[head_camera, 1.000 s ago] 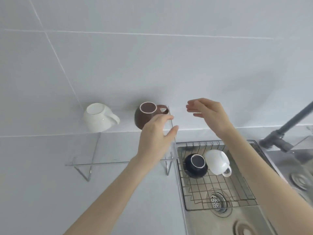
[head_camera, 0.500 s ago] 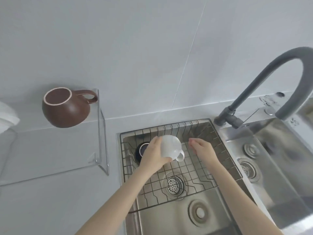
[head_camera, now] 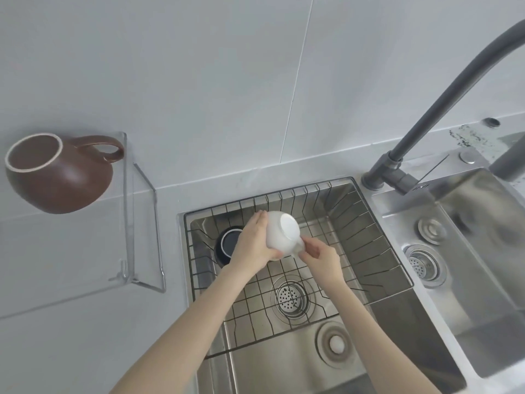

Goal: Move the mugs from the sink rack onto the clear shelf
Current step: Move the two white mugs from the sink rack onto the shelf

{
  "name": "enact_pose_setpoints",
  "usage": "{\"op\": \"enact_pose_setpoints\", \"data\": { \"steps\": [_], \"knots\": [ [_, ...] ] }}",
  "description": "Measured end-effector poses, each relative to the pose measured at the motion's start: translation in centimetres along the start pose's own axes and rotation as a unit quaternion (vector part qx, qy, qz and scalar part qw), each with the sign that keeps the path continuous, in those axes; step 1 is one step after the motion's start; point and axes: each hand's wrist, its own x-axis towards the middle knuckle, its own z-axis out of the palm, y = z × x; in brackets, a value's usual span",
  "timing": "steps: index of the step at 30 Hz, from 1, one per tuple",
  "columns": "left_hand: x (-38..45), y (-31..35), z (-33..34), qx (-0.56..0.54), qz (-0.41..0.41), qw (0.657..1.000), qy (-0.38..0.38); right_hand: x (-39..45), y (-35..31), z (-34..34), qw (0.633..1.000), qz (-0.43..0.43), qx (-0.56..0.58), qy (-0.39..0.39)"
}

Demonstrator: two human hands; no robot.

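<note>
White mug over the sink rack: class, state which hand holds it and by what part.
Both. The left hand cups the white mug by its rounded body; the right hand pinches its handle side.

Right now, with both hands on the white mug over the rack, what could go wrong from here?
1. The white mug is tilted, base toward the camera; the left hand cups its side and the right hand pinches near the handle. A slip could drop it onto the wire rack.
2. The dark mug sits right beside the left hand and could get knocked.
3. The brown mug already sits near the clear shelf edge, so placing could bump it.
</note>
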Motion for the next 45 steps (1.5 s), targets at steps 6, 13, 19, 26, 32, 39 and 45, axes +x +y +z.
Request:
{"op": "enact_pose_setpoints", "data": {
  "steps": [6, 13, 19, 26, 32, 39, 45],
  "knots": [
    [-0.9, 1.5, -1.6, -0.021, 0.005, 0.999, 0.028, -0.4, -1.7, -1.3, 0.998, -0.036, -0.034, 0.028],
    [-5.9, 4.3, -8.5, -0.08, 0.03, 0.986, 0.145, -3.9, -9.8, -3.0, 0.985, -0.154, -0.072, 0.016],
    [-12.9, 2.5, -16.3, -0.14, 0.038, 0.954, 0.262, -8.1, -17.8, 1.1, 0.955, -0.282, -0.093, -0.002],
    [-20.6, -4.6, -24.0, -0.17, 0.016, 0.937, 0.304, -13.3, -22.9, 11.0, 0.923, -0.365, -0.102, -0.066],
    [-25.2, -12.3, -28.0, -0.182, -0.036, 0.936, 0.299, -16.5, -24.3, 19.8, 0.901, -0.396, -0.126, -0.125],
    [-27.0, -18.1, -30.6, -0.195, -0.067, 0.943, 0.261, -17.4, -24.1, 26.1, 0.888, -0.412, -0.154, -0.132],
    [-27.0, -20.4, -31.8, -0.191, -0.069, 0.953, 0.225, -17.5, -23.9, 28.8, 0.89, -0.409, -0.16, -0.121]
  ]
}}
